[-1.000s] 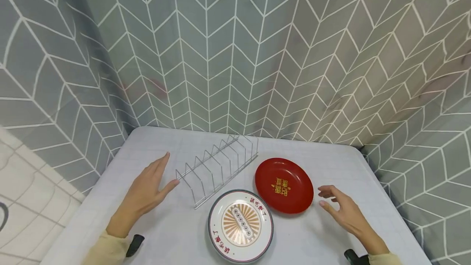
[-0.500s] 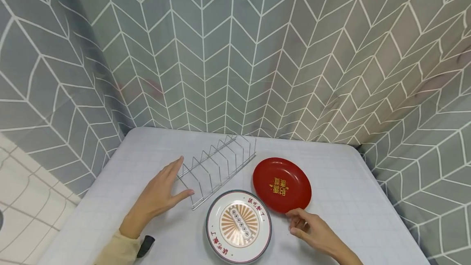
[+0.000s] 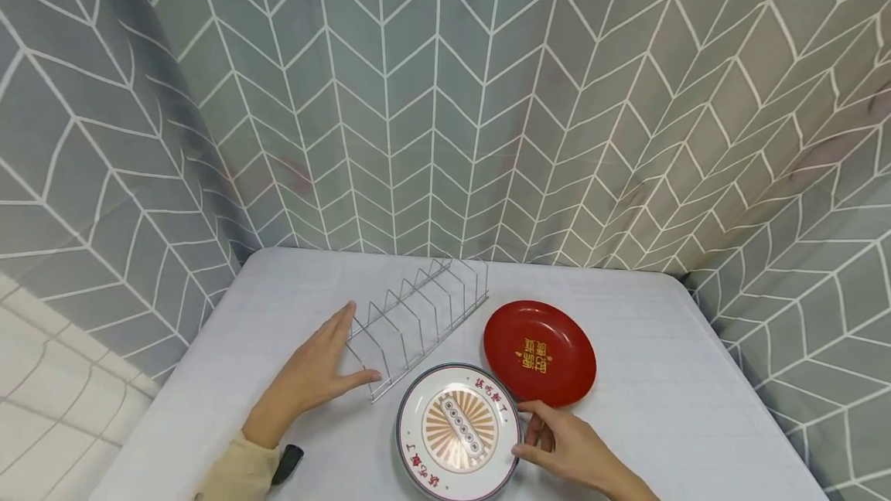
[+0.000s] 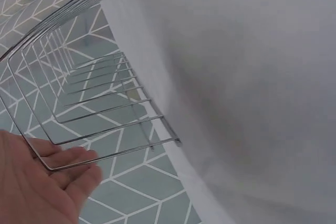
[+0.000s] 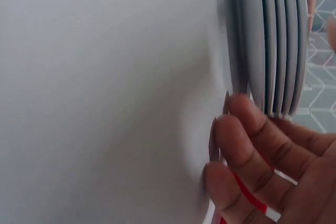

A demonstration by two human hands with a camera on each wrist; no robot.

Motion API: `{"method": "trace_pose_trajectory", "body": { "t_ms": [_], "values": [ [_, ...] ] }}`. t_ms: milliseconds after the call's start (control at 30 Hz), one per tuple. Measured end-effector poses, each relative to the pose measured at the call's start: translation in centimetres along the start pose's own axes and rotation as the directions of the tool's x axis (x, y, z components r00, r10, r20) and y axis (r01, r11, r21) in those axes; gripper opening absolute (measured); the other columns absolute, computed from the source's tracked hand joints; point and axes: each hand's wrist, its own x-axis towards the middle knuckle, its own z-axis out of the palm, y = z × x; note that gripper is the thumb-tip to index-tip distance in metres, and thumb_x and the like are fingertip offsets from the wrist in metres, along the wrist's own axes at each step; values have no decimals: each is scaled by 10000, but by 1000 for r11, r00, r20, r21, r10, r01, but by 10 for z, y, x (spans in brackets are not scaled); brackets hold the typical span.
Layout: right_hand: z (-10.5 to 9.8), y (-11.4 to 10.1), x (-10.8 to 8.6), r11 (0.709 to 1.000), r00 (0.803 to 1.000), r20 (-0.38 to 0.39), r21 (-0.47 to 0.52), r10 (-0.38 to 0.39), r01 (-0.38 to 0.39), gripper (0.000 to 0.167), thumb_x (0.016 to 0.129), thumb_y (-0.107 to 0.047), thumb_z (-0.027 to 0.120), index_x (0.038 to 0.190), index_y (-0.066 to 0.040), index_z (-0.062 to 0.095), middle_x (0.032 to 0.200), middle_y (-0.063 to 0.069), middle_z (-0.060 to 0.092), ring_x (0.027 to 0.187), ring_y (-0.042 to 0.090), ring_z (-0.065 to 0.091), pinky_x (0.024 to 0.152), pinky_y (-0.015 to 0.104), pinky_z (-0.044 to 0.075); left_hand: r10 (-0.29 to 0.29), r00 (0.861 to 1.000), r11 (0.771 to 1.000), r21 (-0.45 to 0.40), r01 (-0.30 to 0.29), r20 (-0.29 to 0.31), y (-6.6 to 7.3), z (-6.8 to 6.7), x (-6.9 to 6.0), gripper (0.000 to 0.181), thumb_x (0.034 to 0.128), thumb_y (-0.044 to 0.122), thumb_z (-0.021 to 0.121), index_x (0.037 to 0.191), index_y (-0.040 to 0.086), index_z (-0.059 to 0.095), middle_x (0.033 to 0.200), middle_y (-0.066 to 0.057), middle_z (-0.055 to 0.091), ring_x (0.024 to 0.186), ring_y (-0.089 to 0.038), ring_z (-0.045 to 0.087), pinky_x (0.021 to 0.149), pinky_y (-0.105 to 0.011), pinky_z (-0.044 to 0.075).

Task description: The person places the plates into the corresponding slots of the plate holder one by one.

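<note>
My left hand [image 3: 309, 373] is at the near left end of a wire dish rack [image 3: 418, 319], thumb and fingers spread. In the left wrist view, the rack's end wire [image 4: 113, 156] crosses in front of its fingers, which touch it. My right hand [image 3: 567, 443] is at the right rim of a stack of white plates [image 3: 459, 385], the top one printed with a sunburst and red characters. The right wrist view shows several stacked rims [image 5: 273, 40], with the fingertips [image 5: 231, 135] low beside them and the thumb apart from the stack.
A red plate [image 3: 557, 354] with gold characters lies just behind the stack, on the right. White cloth covers the table [image 3: 668, 377]. Grey chevron-patterned curtains [image 3: 445, 99] hang behind and at both sides.
My right hand has moved left, past the red plate's front edge, to the white stack's rim. My left hand has shifted right to the end of the dish rack.
</note>
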Motion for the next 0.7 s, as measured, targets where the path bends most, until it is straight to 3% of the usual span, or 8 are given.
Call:
{"method": "trace_pose_trajectory", "body": {
  "t_ms": [133,233,467,700],
  "values": [
    [7,-4,4,999,998,-23,-13,-51,50,569,838,-439,749,1241,-81,563,796,-114,578,619,-36,485,534,156,457,-46,998,999,-9,46,38,1,-1,-2,1214,732,673,727,1537,-46,172,1601,-231,218,1441,-406,310,1134,-547,366],
    [8,-3,6,998,998,-40,-1,-56,56,516,863,-373,737,1239,-61,568,801,-120,563,636,-38,480,555,151,458,-46,998,999,3,46,31,0,-3,-5,1199,735,664,730,1526,-63,196,1583,-250,252,1420,-423,341,1113,-555,387],
    [8,1,9,975,1000,-23,222,21,-15,421,937,-245,659,1279,-12,579,777,-34,574,605,32,538,534,196,504,-19,1000,1000,9,19,15,-5,-9,-3,1142,742,655,730,1515,-43,261,1536,-230,362,1384,-408,406,1089,-550,418],
    [9,1,10,926,997,-2,369,82,-76,474,951,-220,640,1323,55,539,797,48,556,525,137,555,484,256,531,-64,996,998,-1,64,58,-7,-9,-2,1161,740,706,693,1522,-31,254,1525,-238,380,1374,-410,423,1076,-551,430]
  ]
}}
